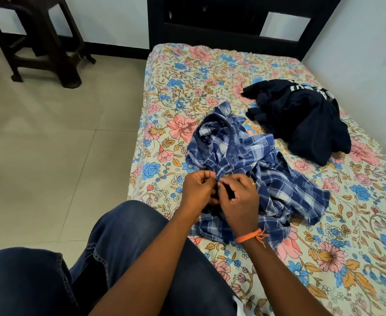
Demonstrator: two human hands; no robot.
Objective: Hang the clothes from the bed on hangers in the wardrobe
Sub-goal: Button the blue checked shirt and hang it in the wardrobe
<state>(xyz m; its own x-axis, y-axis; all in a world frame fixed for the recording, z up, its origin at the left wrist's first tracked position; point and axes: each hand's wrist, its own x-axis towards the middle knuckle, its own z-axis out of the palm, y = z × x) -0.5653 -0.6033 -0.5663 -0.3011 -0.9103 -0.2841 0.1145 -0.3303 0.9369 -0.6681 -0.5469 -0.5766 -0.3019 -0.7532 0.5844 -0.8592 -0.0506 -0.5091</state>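
Observation:
A crumpled blue and white plaid shirt [251,160] lies in the middle of the bed with the floral sheet [187,87]. My left hand [198,190] and my right hand [237,199] meet at the shirt's near edge, and both pinch its fabric between curled fingers. An orange thread band sits on my right wrist. A dark navy garment with white lettering [301,117] lies bunched further back on the right side of the bed. No hanger and no wardrobe appear in view.
My knees in blue jeans [123,242] fill the lower left, against the bed's side. A dark wooden chair [41,42] stands on the tiled floor at the far left. The dark headboard [233,23] and a white wall bound the bed.

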